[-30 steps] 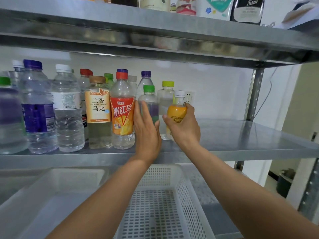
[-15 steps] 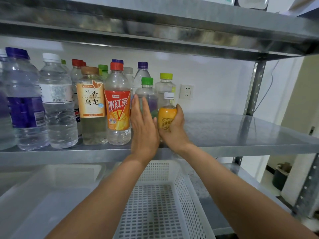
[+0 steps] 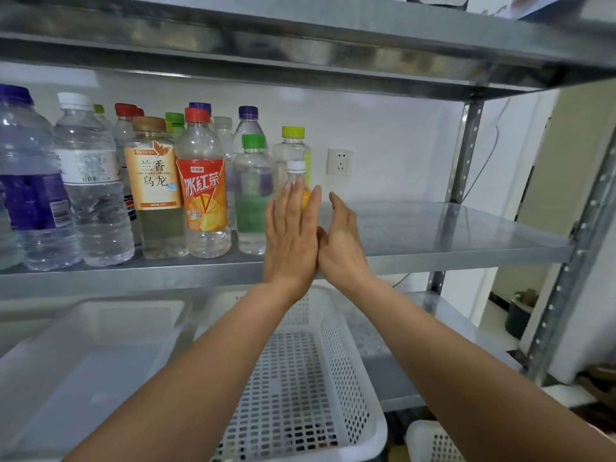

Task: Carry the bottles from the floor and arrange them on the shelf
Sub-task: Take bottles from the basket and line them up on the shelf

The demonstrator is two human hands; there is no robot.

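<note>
Orange bottle (image 3: pixel 304 198) stands on the shelf (image 3: pixel 450 228), just right of the green-capped bottle (image 3: pixel 252 195). Left hand (image 3: pixel 290 235) lies flat before it, right hand (image 3: pixel 341 243) beside; fingers released. Best nudge it gently flush without toppling neighbours.

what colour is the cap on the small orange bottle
White, on the small orange bottle; head view.

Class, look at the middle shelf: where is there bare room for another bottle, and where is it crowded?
Free: the middle shelf right of the hands, out to the upright post. Crowded: its left half, packed with bottles from the purple-label bottle to the small orange bottle.
</note>
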